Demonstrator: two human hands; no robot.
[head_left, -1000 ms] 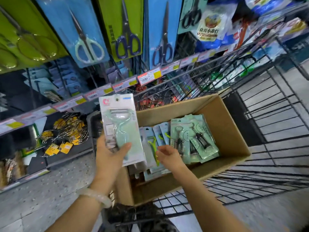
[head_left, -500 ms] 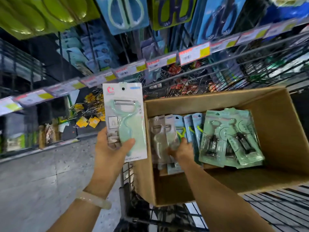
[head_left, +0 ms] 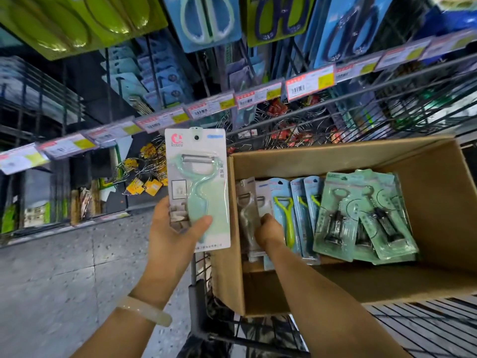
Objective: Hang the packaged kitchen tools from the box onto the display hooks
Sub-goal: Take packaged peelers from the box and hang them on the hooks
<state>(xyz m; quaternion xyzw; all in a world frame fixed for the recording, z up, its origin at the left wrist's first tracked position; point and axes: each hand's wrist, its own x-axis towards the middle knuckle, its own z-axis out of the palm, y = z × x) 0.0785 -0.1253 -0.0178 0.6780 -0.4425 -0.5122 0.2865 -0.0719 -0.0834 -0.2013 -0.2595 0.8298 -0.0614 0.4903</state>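
My left hand (head_left: pixel 171 229) holds a carded mint-green peeler pack (head_left: pixel 198 184) upright, left of the cardboard box (head_left: pixel 438 202). My right hand (head_left: pixel 268 232) reaches into the box and grips the grey peeler packs (head_left: pixel 246 215) standing at its left end. Beside them stand blue cards with lime-green peelers (head_left: pixel 285 218). Green packs with metal openers (head_left: pixel 361 218) lie stacked at the right. Display hooks with hanging packs (head_left: pixel 160 81) are on the rack behind.
The box rests in a wire shopping cart (head_left: pixel 426 321). A rail of price tags (head_left: pixel 258 98) crosses the rack, with carded scissors (head_left: pixel 206 19) above and wire utensils with yellow tags (head_left: pixel 144 182) below. Grey floor (head_left: pixel 64 275) lies to the left.
The view has tilted down and moved closer to the box. My right hand went from the lime-green peeler cards to the grey packs at the box's left end. My left hand keeps holding the mint peeler pack.
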